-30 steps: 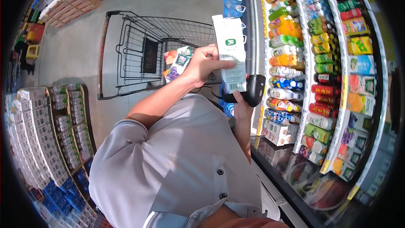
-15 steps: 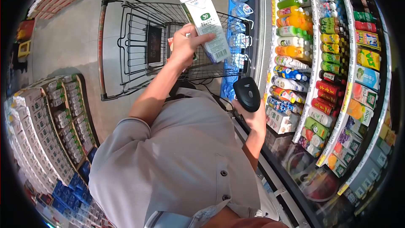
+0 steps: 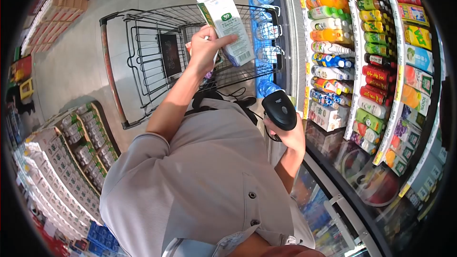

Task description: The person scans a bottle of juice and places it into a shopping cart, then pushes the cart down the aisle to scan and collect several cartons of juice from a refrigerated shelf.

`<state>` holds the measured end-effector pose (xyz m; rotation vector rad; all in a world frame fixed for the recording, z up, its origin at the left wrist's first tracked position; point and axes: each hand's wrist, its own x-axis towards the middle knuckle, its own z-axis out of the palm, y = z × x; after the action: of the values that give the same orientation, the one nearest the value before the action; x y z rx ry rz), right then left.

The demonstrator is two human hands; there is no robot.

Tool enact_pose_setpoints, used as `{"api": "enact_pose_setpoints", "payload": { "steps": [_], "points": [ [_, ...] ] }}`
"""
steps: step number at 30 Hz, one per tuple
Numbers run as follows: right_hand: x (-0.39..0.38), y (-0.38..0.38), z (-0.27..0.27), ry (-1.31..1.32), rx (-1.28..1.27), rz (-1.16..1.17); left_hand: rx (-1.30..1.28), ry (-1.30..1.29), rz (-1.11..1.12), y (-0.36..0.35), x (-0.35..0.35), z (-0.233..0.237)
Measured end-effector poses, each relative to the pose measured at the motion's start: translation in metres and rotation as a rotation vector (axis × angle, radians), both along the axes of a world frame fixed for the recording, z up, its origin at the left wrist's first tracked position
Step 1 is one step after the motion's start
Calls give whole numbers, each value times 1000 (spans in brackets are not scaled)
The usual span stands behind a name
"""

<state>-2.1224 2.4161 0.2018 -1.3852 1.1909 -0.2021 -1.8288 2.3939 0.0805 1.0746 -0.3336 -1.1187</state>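
A white and green carton (image 3: pixel 227 26) is gripped in my left hand (image 3: pixel 204 50), with the thumb across its printed face and a barcode near its lower end. Held above the shopping cart (image 3: pixel 157 62), the carton hides part of the basket. Something small, red and white, shows beside my left palm, partly covered. My right hand (image 3: pixel 290 135) is closed around a black handheld scanner (image 3: pixel 280 109), close to the shelves on the right.
Shelves of bottled drinks (image 3: pixel 331 35) and cartons run down the right side. Large water bottles (image 3: pixel 266 31) stand beyond the cart. Stacked packs of cartons (image 3: pixel 52 162) rise at the lower left, and cardboard boxes (image 3: pixel 57 16) at the upper left.
The view has shifted along the shelves, and the cart now appears farther left. Both hands keep their hold on the carton and the scanner.
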Motion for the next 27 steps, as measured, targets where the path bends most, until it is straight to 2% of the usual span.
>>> {"api": "enact_pose_setpoints", "payload": {
  "steps": [7, 9, 10, 12, 16, 18, 20, 22, 24, 25, 26, 27],
  "points": [
    [-13, 21, -9, -21, 2, -93, 64, 4, -95, -9, -4, -18],
    [-21, 26, -12, -64, -23, -190, 173, 257, -201, -11, -4, -8],
    [-25, 29, -15, -115, -14, -248, 75, 388, -180, -10, -9, -11],
    [-28, 32, -17, -176, -20, -354, 123, 613, -180, -6, -11, -4],
    [-34, 35, -21, -143, -6, -403, -42, 826, -207, -5, -19, -41],
    [-36, 35, -23, -72, -176, -359, -56, 802, -233, -4, -23, -53],
    [-40, 34, -22, -71, -188, -357, -69, 780, -260, -5, -28, -55],
    [-44, 33, -22, -70, -202, -349, -201, 905, -528, -5, -32, -44],
    [-45, 31, -22, -157, -187, -380, -196, 809, -562, -6, -37, -37],
    [-47, 30, -26, -163, -190, -380, -190, 691, -616, -8, -39, -36],
    [-51, 28, -34, -274, -193, -412, -184, 573, -668, -10, -43, -34],
    [-54, 28, -41, -385, -194, -443, -220, 520, -654, -14, -57, -5]
  ]
}}
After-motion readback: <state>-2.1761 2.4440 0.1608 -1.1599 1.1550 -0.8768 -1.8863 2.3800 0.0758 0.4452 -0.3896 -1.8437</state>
